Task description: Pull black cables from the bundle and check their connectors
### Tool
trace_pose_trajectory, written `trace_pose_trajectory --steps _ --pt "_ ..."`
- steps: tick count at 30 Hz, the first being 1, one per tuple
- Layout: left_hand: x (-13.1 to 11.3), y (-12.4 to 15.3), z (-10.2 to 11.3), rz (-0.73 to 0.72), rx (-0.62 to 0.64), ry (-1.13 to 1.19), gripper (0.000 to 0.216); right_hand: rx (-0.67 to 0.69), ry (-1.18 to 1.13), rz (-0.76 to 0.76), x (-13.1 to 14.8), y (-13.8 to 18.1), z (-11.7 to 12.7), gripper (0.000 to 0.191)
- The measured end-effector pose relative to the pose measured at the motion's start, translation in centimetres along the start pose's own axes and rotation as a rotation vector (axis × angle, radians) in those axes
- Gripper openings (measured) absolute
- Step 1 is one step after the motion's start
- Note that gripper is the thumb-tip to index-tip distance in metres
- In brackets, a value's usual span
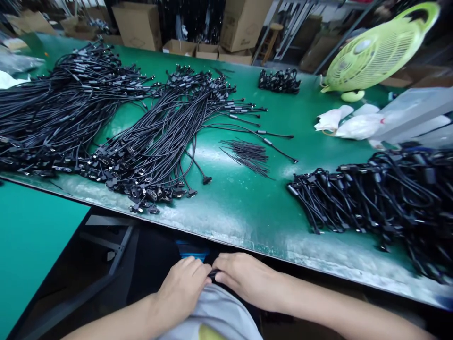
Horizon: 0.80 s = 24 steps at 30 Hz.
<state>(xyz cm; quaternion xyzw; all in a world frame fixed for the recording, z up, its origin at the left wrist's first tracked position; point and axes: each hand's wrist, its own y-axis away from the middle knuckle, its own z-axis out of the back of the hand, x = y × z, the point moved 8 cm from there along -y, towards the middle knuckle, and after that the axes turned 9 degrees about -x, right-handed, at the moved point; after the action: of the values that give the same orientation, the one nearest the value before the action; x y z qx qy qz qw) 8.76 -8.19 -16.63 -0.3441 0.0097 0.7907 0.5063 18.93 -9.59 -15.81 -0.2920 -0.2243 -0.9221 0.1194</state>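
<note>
My left hand (186,282) and my right hand (244,278) meet in front of my body, just below the table's front edge. Both are closed on a short stretch of black cable (213,273), most of it hidden by the fingers. On the table beyond lies a spread pile of loose black cables (170,123), their plugs toward me. To its right is a small heap of thin black ties (249,156). Bundled black cables (375,193) are stacked at the right.
A larger cable pile (81,89) covers the left of the green table (219,212). A small bundle stack (279,81), a yellow-green fan (375,52) and white plastic bags (357,123) are toward the back. Cardboard boxes (138,24) stand behind.
</note>
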Motion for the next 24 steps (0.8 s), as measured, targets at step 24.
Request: trace_pose_trajectory --steps 24 --pt "7.0 -0.2 -1.1 1.076 -0.189 1.372 0.042 -1.015 0.412 -0.542 -21.5 -6.4 25.6 0.016"
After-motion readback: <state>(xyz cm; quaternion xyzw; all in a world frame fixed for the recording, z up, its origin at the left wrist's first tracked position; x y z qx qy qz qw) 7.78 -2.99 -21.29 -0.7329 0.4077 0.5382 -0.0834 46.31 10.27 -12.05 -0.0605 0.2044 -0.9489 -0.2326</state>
